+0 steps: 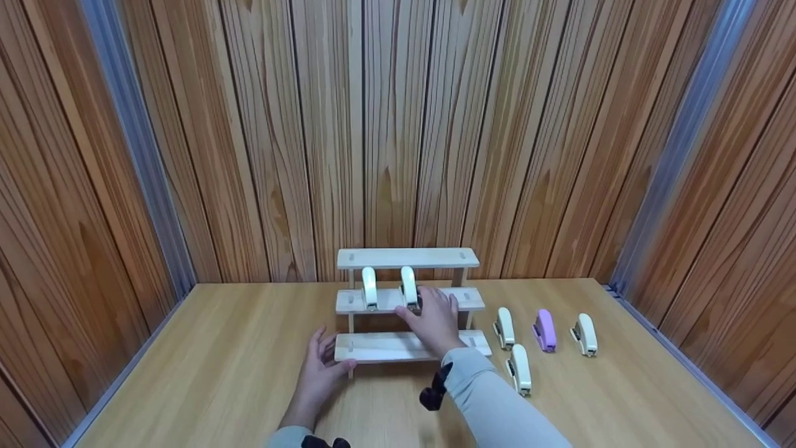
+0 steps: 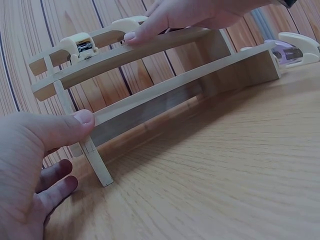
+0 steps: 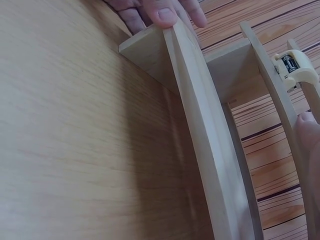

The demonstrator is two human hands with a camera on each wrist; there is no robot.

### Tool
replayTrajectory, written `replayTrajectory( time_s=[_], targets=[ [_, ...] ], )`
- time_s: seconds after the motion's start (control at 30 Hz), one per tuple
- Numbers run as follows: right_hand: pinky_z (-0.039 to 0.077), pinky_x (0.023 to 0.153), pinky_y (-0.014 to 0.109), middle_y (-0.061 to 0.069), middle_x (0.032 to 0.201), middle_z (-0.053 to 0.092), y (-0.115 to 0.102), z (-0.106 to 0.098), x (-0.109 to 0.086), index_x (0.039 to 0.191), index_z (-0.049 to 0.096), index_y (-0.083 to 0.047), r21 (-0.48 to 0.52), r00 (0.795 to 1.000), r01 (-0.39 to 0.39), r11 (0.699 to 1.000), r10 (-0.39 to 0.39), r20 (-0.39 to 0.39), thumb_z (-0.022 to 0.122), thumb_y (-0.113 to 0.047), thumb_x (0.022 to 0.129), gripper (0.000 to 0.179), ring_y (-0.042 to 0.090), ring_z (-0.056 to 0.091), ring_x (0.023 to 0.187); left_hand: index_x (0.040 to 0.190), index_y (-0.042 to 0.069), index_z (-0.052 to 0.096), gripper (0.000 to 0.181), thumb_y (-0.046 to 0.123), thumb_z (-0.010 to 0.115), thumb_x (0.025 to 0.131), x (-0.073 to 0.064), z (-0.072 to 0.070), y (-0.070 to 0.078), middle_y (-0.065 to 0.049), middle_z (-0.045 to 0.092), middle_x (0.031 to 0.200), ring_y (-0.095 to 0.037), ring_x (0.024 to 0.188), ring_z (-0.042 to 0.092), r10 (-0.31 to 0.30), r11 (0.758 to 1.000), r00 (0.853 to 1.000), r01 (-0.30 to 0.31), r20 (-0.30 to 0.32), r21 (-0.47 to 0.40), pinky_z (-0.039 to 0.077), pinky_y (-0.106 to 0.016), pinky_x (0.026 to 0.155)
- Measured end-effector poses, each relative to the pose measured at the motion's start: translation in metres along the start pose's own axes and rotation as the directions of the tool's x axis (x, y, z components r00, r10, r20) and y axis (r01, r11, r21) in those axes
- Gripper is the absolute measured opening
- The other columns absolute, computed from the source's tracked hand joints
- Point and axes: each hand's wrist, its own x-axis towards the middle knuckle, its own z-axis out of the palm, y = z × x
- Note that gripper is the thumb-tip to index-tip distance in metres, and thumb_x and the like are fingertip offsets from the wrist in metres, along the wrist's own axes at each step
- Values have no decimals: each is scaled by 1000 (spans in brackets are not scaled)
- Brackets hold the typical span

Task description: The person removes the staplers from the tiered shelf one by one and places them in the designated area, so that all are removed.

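Observation:
A three-tier wooden step shelf [image 1: 385,347] stands at the back of the wooden table. Two cream staplers stand on its middle tier. My right hand [image 1: 435,320] reaches over the lowest tier and holds the rear of the right-hand stapler [image 1: 408,286] between thumb and fingers; a fingertip lies against that stapler [image 2: 125,25] in the left wrist view. The other stapler [image 1: 369,287] stands free just to the left. My left hand [image 1: 320,367] lies beside the shelf's left end, fingers spread, its thumb [image 2: 75,122] pressed against the end of the lowest tier [image 2: 165,95].
To the right of the shelf, several staplers lie on the table: a cream one [image 1: 504,327], a purple one [image 1: 545,330], a cream one [image 1: 585,334], and another cream one [image 1: 520,368] nearer me. Wooden walls enclose the table on three sides.

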Motion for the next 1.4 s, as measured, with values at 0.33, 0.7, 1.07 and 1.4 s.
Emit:
replayTrajectory(
  time_s=[0.33, 0.7, 1.07, 1.4],
  targets=[
    [6, 124, 55, 6, 137, 60, 0, -2, 2, 135, 58, -15, 26, 1000, -17, 1000, 17, 1, 72, -51, 90, 59, 29, 48, 135, 161, 8, 14, 103, 12, 83, 84, -2, -1, -1, -21, 39, 157, -39, 145, 35, 37, 999, 999, -37, 12, 15, 33, -54, 117],
    [17, 123, 49, -1, 115, 67, 5, -7, -3, 113, 64, -19, 46, 1000, 7, 999, -7, -21, 78, -46, 87, 41, 25, 59, 119, 159, 5, 16, 103, 7, 83, 82, -2, 1, -3, -23, 41, 155, -41, 144, 36, 32, 999, 999, -32, -4, 21, 33, -54, 118],
    [14, 124, 49, -2, 127, 66, 2, -19, -10, 116, 63, -23, 85, 999, -36, 996, 35, 13, 79, -43, 86, 39, 26, 54, 128, 160, 7, 14, 101, 5, 81, 84, 2, -3, 5, -20, 42, 156, -38, 144, 37, 19, 999, 1000, -19, -5, 28, 33, -53, 118],
    [12, 125, 49, 1, 124, 67, 12, -24, -23, 117, 65, -19, 78, 1000, 11, 997, -12, 17, 81, -39, 85, 41, 27, 54, 127, 161, 8, 14, 101, 7, 81, 85, -1, -3, -1, -19, 40, 157, -39, 144, 36, 16, 999, 1000, -16, 2, 30, 33, -54, 117]
  ],
)
